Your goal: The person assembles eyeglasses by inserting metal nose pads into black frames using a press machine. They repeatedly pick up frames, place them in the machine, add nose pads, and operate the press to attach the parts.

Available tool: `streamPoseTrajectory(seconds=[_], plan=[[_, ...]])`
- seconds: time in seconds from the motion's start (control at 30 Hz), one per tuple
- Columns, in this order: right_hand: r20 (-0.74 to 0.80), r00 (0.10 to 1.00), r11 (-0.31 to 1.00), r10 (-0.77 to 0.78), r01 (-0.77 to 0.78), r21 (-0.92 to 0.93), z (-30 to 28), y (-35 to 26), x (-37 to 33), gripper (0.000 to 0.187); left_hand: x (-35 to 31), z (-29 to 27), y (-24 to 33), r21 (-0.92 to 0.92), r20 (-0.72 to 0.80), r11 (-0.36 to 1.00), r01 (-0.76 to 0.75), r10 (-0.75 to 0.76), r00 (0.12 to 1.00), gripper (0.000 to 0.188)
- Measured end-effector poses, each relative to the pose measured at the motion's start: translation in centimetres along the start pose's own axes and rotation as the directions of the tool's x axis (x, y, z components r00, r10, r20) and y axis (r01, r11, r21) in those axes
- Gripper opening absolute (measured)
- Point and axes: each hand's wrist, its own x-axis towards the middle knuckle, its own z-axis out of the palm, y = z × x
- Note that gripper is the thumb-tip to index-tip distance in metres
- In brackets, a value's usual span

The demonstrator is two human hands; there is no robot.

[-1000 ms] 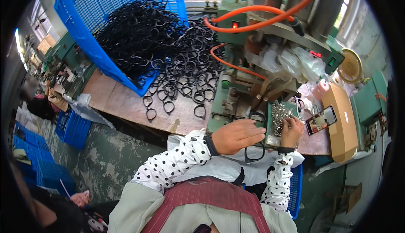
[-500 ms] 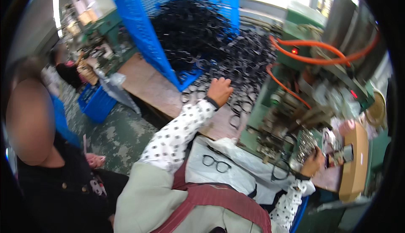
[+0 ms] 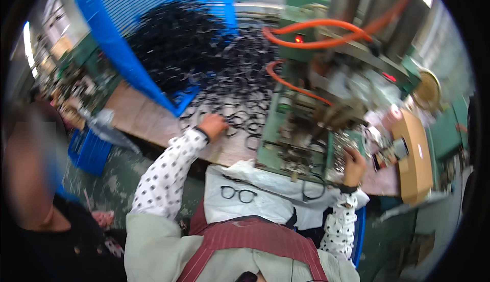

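Note:
My left hand (image 3: pixel 213 126) is at the front edge of a spread heap of dark eyeglass frames (image 3: pixel 245 98). Its fingers are curled and blurred, with dark loops beside the tips, so what they grip is unclear. Over a tray of small shiny metal parts (image 3: pixel 343 146), my right hand (image 3: pixel 353 168) has thumb and fingers drawn together; anything between them is too small to make out. One pair of dark eyeglass frames (image 3: pixel 239 194) lies on the white sheet (image 3: pixel 270 205) before me. Another dark frame (image 3: pixel 313 188) is at the machine's front edge.
A blue crate (image 3: pixel 120 62) tipped on its side spills frames onto the wooden bench (image 3: pixel 135 111). The green machine (image 3: pixel 270 149) with orange hoses (image 3: pixel 316 28) stands between my hands. A cardboard box (image 3: pixel 414 159) sits at right. Another person (image 3: pixel 66 241) is close at left.
My left hand has drawn back from the heap toward the bench's near edge, its fingers now curled. My right hand is still by the metal parts. The whole view has swung to the right.

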Motion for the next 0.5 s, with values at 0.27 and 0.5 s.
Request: streamPoseTrajectory(seconds=[0.27, 0.5], plan=[[0.131, 0.989, 0.931, -0.069, 0.017, 0.364, 0.7, -14.1, -1.6, 0.021, 1.6, -3.5, 3.0, -0.345, -0.607, 0.931, -0.115, -0.128, 0.785, 0.019], [0.191, 0.977, 0.919, 0.091, -0.157, 0.363, 2.7, -16.1, -1.8, 0.039, 2.0, -7.9, 9.1, -0.839, -0.448, 0.542, -0.050, -0.636, 0.628, 0.019]])
